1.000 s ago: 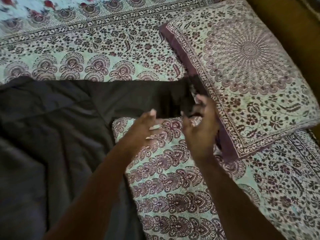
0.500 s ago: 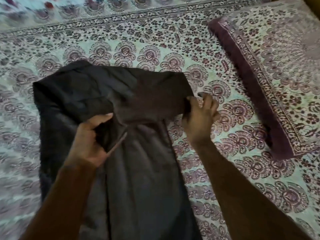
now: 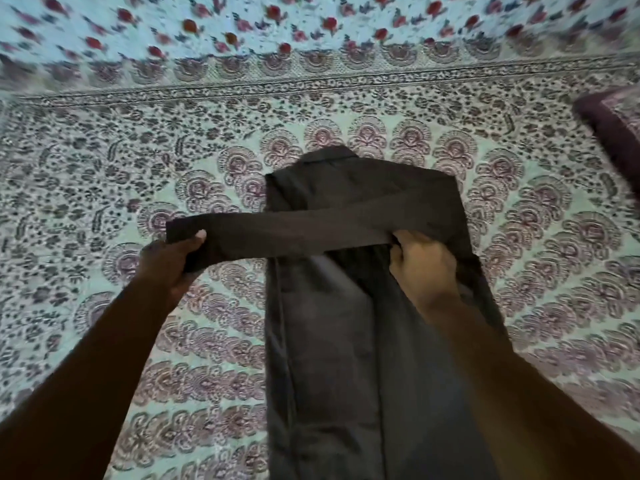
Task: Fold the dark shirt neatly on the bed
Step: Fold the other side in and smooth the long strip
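Note:
The dark shirt (image 3: 346, 341) lies lengthwise on the patterned bed sheet (image 3: 104, 168), its sides folded in to a narrow strip and its collar at the far end. One sleeve (image 3: 294, 230) stretches across the shirt to the left, past its left edge. My left hand (image 3: 173, 261) grips the sleeve's cuff end, thumb on top. My right hand (image 3: 422, 265) holds the sleeve near the shoulder on the shirt's right side, fingers curled over the cloth.
A pillow with a dark maroon border (image 3: 613, 129) lies at the right edge. A light sheet with red flowers (image 3: 311, 26) covers the far side of the bed.
The right side of the shirt has been folded inward. The sleeve now lies stretched leftward across the shirt. My left hand moved from the shirt's middle to the cuff. The view shifted left.

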The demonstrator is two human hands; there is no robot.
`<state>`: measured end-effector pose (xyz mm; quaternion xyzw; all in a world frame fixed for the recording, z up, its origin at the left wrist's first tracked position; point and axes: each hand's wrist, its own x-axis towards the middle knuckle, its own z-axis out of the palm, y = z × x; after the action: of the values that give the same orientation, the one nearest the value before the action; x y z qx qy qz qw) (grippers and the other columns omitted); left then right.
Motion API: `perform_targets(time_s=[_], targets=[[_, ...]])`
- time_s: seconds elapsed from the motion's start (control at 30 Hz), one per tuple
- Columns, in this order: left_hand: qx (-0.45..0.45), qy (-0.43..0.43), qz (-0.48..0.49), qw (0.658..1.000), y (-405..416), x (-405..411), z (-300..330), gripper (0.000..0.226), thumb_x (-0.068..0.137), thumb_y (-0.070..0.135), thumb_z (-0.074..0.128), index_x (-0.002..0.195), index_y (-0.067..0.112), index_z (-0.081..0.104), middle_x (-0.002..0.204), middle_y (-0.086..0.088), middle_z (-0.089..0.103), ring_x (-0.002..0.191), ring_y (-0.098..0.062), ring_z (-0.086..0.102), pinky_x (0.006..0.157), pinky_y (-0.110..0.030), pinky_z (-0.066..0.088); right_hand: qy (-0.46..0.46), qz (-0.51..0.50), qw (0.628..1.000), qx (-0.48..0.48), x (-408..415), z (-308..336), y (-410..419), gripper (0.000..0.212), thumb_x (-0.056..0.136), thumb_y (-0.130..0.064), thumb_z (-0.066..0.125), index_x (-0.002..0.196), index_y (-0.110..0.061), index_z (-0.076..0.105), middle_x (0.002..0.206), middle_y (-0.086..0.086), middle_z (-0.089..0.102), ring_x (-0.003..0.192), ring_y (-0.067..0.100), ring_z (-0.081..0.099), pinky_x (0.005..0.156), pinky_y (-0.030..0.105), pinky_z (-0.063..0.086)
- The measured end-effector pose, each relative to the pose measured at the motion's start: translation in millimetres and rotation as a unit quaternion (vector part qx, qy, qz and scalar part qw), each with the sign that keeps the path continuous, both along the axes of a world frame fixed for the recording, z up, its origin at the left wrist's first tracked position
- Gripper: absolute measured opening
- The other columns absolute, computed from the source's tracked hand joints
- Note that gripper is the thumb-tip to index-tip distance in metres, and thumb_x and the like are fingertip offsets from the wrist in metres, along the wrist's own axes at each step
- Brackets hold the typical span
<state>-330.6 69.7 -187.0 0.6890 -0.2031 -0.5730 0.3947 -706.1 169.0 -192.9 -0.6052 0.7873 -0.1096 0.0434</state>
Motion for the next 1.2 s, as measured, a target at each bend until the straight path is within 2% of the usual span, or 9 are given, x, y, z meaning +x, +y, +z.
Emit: perform_targets(time_s=[0.17,0.3,0.47,0.6,0.73,0.8,0.87,1.07,1.2], targets=[[0.008,-0.128,-0.021,0.992,-20.4,43.7,-21.9,0.014,0.089,0.012,0.08,0.1,0.014,0.072,0.07,0.001,0.076,0.072,-0.023,0.071,0.059,-0.034,0.064,0.019,0.032,0.998,0.046,44.1,-3.1,-21.6,0.024,0.08,-0.004,0.072,0.103,-0.004,0.076,0.078,0.02,0.072,0.064,0.043,0.07,0.059,0.043,0.057],[0.015,-0.173,-0.002,0.985,-29.8,62.2,-36.0,0.036,0.082,0.02,0.087,0.113,0.008,0.073,0.108,-0.019,0.075,0.096,-0.034,0.073,0.089,-0.054,0.061,0.015,0.045,0.993,0.112,64.5,-9.3,-33.2,0.029,0.095,-0.011,0.059,0.122,-0.006,0.07,0.105,0.02,0.074,0.094,0.044,0.071,0.078,0.047,0.057],[0.037,-0.302,-0.04,0.952,-27.1,51.9,-32.5,0.071,0.076,0.021,0.083,0.138,0.005,0.055,0.13,-0.02,0.065,0.119,-0.034,0.063,0.099,-0.04,0.052,-0.012,0.063,0.981,0.182,75.0,-12.1,-37.3,0.032,0.102,-0.015,0.049,0.13,-0.01,0.063,0.117,0.017,0.07,0.109,0.042,0.066,0.088,0.046,0.054],[0.017,-0.538,-0.156,0.828,-1.4,5.2,-27.3,0.08,0.086,0.013,0.069,0.155,0.009,0.028,0.168,-0.016,0.026,0.155,-0.038,0.021,0.122,-0.063,0.019,-0.023,0.047,0.981,0.189,76.8,-15.9,-32.2,0.034,0.103,-0.016,0.048,0.133,-0.013,0.062,0.116,0.017,0.069,0.109,0.041,0.065,0.089,0.045,0.054],[-0.272,-0.421,-0.409,0.763,19.8,-50.1,-50.8,0.061,0.098,0.022,0.055,0.157,0.017,0.039,0.163,-0.007,0.042,0.151,-0.029,0.038,0.121,-0.059,0.032,-0.024,0.06,0.979,0.193,80.1,-15.6,-35.4,0.035,0.103,-0.019,0.047,0.134,-0.016,0.062,0.116,0.017,0.069,0.109,0.042,0.065,0.09,0.045,0.054],[-0.335,-0.439,-0.524,0.648,29.5,-82.3,-54.3,0.059,0.102,0.037,0.043,0.16,0.027,0.036,0.168,0.004,0.034,0.156,-0.02,0.03,0.123,-0.056,0.026,-0.034,0.069,0.979,0.19,82.3,-16.5,-40.0,0.035,0.103,-0.023,0.047,0.134,-0.019,0.061,0.117,0.018,0.07,0.109,0.043,0.065,0.089,0.046,0.053],[-0.295,-0.491,-0.575,0.584,30.9,-106.7,-58.2,0.061,0.106,0.051,0.03,0.164,0.03,0.026,0.171,0.005,0.028,0.158,-0.015,0.025,0.124,-0.059,0.009,-0.056,0.078,0.977,0.191,81.7,-20.7,-43.5,0.034,0.103,-0.028,0.049,0.134,-0.021,0.062,0.12,0.018,0.07,0.111,0.043,0.065,0.089,0.047,0.054],[-0.132,-0.63,-0.497,0.582,31.6,-143.4,-45.2,0.067,0.102,0.056,0.034,0.139,0.004,0.056,0.132,-0.016,0.067,0.126,-0.033,0.061,0.125,-0.066,0.005,-0.067,0.01,0.995,0.072,50.0,-39.2,-7.5,0.062,0.097,-0.053,0.044,0.136,-0.008,0.064,0.143,0.017,0.062,0.137,0.038,0.053,0.114,0.055,0.041],[-0.162,-0.584,-0.531,0.592,34.2,-169.5,-34.2,0.064,0.091,0.04,0.053,0.145,0.005,0.05,0.151,-0.017,0.052,0.145,-0.035,0.042,0.126,-0.062,0.011,-0.04,-0.116,0.987,0.102,5.4,-50.9,39.1,0.063,0.097,-0.048,0.041,0.144,-0.009,0.057,0.162,0.019,0.041,0.151,0.043,0.032,0.122,0.063,0.021]])
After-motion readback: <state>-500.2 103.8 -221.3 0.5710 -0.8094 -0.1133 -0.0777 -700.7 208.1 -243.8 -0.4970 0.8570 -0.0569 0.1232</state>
